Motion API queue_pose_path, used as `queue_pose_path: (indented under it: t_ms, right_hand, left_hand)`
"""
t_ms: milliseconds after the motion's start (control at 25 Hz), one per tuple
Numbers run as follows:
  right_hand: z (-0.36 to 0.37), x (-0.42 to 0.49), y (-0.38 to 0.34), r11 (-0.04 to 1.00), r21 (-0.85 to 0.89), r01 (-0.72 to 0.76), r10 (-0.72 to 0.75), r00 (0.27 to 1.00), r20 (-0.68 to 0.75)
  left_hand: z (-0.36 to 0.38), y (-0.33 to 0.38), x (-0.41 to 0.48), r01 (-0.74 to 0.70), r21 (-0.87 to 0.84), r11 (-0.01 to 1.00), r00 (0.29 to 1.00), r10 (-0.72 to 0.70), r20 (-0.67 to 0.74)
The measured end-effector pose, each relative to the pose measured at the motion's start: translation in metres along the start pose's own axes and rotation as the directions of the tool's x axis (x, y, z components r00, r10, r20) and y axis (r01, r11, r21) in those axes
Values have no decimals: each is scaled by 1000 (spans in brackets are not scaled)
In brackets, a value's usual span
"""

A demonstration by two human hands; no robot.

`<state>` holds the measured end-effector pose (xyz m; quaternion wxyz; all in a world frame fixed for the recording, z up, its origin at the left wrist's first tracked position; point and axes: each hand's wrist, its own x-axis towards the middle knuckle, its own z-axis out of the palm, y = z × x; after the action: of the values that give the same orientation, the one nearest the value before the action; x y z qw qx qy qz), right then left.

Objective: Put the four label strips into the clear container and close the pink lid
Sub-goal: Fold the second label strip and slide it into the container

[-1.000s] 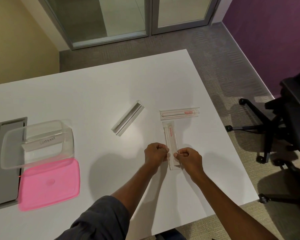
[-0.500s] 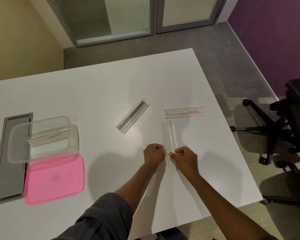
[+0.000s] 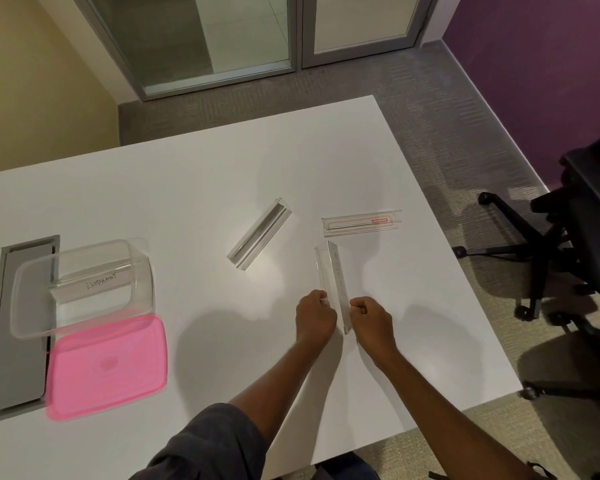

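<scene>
A clear label strip (image 3: 334, 278) stands on its long edge on the white table, pinched at its near end between my left hand (image 3: 315, 315) and my right hand (image 3: 372, 318). A second clear strip with red print (image 3: 361, 223) lies flat just beyond it. A third strip (image 3: 260, 233) lies diagonally to the left. The clear container (image 3: 35, 271) sits at the far left with a white strip marked "ELEPHANT" (image 3: 90, 284) inside. The pink lid (image 3: 106, 367) lies flat in front of the container.
A grey cable hatch (image 3: 14, 327) is set into the table under the container's left side. The white table (image 3: 187, 174) ends close on the right, where a black office chair (image 3: 575, 216) stands on the carpet. Glass doors are beyond the far edge.
The strip in my hands has been turned from lying flat with its red print up to standing on its long edge. Both hands kept their grip on its near end.
</scene>
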<state>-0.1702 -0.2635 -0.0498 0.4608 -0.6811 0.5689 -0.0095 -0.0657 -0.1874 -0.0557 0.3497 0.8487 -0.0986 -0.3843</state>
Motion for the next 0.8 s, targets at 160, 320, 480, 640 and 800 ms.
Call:
queue_pose_path:
  t_ms: [160,320,480,640,800]
  right_hand:
    - [2,-6,12,998,41,-46,45,999,26]
    - [6,-11,12,992,115,-52,47,998,47]
    - [9,-16,5,979,196,-52,37,996,77]
    - [20,-15,7,973,226,-57,17,985,173]
    - [32,-13,10,988,152,-22,-18,967,253]
  left_hand:
    - [1,2,-13,-69,65,995,998,69,16]
    - [-4,-7,-13,-178,150,973,982,167,84]
    - [-17,-20,-10,-329,267,906,943,300,145]
    - [-34,-23,-11,-359,304,882,933,332,139]
    - [-51,-28,-6,-402,331,854,916,375,145]
